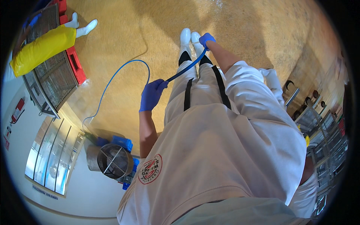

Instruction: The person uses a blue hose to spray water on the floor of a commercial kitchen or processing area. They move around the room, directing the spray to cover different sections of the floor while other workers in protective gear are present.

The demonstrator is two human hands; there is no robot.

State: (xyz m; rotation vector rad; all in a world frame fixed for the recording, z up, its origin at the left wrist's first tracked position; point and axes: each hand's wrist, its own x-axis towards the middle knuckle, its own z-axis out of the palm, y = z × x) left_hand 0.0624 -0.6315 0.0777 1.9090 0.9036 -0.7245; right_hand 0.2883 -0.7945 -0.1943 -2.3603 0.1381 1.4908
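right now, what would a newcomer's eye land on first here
The blue hose stands out first, held in the blue-gloved left hand and right hand and looping over the tan floor. Next comes a bright yellow apron at upper left, with white boots to its right.

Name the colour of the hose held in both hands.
The hose is blue, best seen in the head view.

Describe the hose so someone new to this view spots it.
On the tan floor, find the white boots at top centre. The right hand beside them and the left hand lower in view grip the blue hose. Unlike the blue gloves, it is long and thin, looping leftward across the floor.
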